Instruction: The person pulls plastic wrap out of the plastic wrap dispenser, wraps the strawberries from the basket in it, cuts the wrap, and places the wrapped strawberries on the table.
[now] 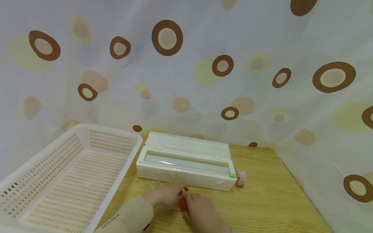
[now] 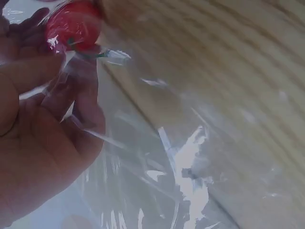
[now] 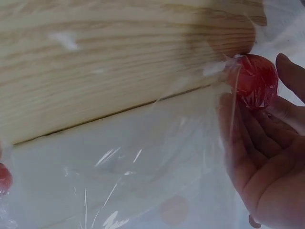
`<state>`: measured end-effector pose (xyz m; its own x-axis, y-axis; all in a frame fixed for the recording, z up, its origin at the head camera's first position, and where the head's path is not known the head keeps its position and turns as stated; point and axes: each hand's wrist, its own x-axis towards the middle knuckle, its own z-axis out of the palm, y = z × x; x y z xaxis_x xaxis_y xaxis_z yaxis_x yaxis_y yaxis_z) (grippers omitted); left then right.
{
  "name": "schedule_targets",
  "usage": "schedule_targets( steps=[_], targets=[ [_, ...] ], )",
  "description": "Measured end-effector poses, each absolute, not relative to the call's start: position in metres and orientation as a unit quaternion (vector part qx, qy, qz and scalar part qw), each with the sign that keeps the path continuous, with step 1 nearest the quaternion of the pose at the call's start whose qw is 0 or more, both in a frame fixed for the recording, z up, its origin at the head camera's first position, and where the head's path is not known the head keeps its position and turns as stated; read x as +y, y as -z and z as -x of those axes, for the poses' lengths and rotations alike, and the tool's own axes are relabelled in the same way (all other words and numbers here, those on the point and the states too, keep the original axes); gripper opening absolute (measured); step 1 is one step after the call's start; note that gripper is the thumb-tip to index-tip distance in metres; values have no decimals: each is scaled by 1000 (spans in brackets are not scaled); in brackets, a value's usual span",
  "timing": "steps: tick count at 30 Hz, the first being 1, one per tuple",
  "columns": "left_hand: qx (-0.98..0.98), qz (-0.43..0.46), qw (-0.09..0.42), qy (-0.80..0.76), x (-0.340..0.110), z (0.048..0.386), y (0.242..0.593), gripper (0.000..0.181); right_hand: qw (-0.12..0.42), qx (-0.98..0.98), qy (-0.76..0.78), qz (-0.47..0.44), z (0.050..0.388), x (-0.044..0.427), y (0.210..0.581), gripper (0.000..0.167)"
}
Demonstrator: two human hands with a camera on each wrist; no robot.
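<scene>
A red tomato with a bit of green at its stem end is partly covered by clear plastic film. My left hand has its thumb and fingers bent at the tomato, seen at its fingertips in the left wrist view, with film lying over the fingers. From the other side my right hand holds the tomato between thumb and fingers. Film stretches from the hands toward a white wrap box, whose lid stands open behind a film roll.
A large white perforated basket stands on the left of the wooden table. A film-wrapped red item sits by the box's right end, near a green slider. Behind is a circle-patterned curtain.
</scene>
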<state>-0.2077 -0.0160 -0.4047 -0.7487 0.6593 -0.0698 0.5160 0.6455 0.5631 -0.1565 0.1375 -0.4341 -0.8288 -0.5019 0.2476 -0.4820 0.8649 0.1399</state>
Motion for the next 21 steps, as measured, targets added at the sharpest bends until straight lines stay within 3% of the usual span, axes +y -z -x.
schedule_targets(
  steps=[10, 17, 21],
  targets=[
    [908, -275, 47, -313, -21, 206, 418, 16, 159, -950, -7, -267, 166, 131, 434, 21],
    [925, -245, -91, -276, -30, 197, 405, 28, 152, -957, -10, -247, 166, 129, 431, 22],
    [923, -296, -81, -234, -27, 181, 402, 25, 156, -958, -18, -240, 167, 129, 432, 23]
  ],
)
